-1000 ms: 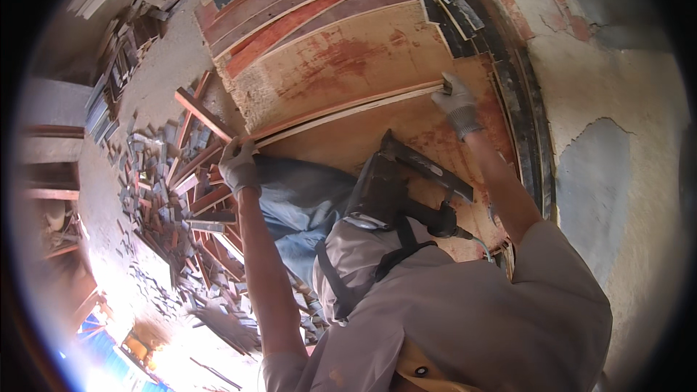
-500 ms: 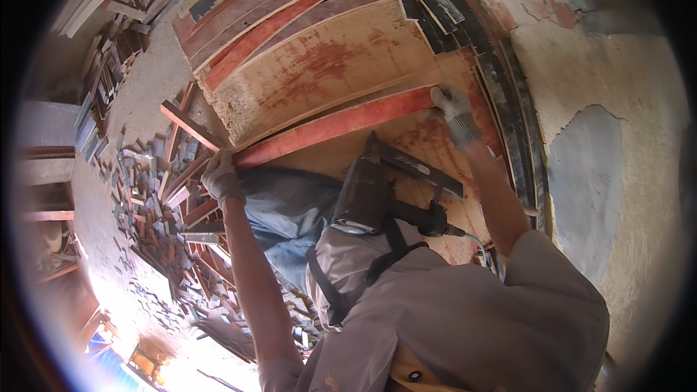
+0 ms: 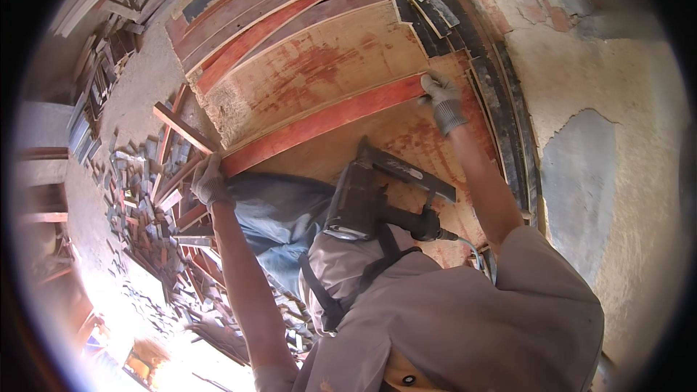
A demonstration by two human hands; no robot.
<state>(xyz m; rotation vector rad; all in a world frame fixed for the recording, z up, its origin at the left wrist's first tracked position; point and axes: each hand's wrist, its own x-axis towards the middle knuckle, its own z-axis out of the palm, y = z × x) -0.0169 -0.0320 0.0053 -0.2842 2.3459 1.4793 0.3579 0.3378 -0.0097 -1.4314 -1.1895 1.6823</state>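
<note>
A long red-faced wooden strip lies across a plywood panel with reddish stains. My left hand, in a grey knit glove, is closed on the strip's left end at the panel's edge; some of its fingers are hidden. At the far right end, my gloved right hand grips the strip with the fingers bent over it. A black nail gun rests between my body and the strip, its long magazine pointing right. A thin air hose runs from its handle.
More red strips lie on the panel's far part. Dark-edged boards are stacked beyond and along the right, beside a patchy plaster wall. A large heap of wood offcuts covers the floor at left, with a reddish batten sticking up.
Both hands have moved slightly up and left with the strip, which now sits closer along the ledge on the panel. The whole view has also shifted a little.
</note>
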